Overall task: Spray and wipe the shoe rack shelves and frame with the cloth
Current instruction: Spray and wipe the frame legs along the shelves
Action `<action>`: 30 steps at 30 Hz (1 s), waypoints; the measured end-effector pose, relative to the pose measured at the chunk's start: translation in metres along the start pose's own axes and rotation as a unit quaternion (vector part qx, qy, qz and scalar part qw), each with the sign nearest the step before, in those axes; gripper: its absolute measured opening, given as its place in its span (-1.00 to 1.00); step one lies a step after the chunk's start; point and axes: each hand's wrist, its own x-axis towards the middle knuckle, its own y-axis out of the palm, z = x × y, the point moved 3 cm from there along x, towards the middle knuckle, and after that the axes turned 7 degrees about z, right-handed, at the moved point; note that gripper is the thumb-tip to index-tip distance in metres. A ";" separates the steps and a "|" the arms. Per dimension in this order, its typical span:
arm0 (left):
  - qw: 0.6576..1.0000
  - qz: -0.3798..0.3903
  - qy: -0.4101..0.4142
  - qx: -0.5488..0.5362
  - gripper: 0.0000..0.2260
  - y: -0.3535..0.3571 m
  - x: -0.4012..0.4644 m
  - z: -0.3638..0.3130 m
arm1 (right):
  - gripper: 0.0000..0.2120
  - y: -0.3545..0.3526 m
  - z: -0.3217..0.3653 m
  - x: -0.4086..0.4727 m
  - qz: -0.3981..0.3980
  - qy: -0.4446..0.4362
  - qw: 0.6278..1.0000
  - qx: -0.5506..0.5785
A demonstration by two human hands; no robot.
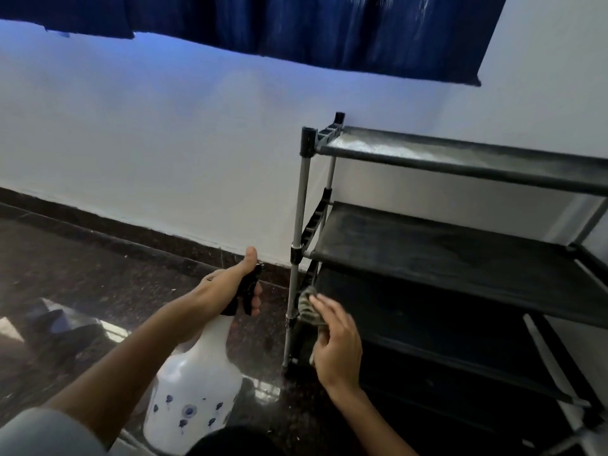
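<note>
With the left hand [230, 287] gripping the spray bottle [194, 390], the right hand [335, 343] should press its held cloth [309, 307] firmly along the shoe rack [460, 255] post.

The rack [460, 251] stands on the floor [82, 264] at the right, backed against the wall [164, 143], its shelves stacked one above another. Left of it, the bottle [194, 383] is in the left hand [230, 287]. The right hand [335, 343] presses the cloth [309, 307] against the rack's near-left post, low down. The curtain [296, 24] hangs above, along the wall.
</note>
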 end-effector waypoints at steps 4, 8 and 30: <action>0.999 0.009 -0.030 0.017 -0.36 0.006 0.006 0.038 | -0.54 0.012 0.014 0.024 -0.078 -0.126 0.987 -0.065; 0.998 0.004 -0.057 -0.040 -0.32 0.007 0.016 0.073 | -0.63 0.052 -0.002 0.022 0.009 -0.231 0.951 -0.205; 0.997 -0.045 -0.049 -0.037 -0.39 0.023 0.004 0.099 | -0.32 0.058 -0.064 -0.058 0.173 0.062 0.975 -0.121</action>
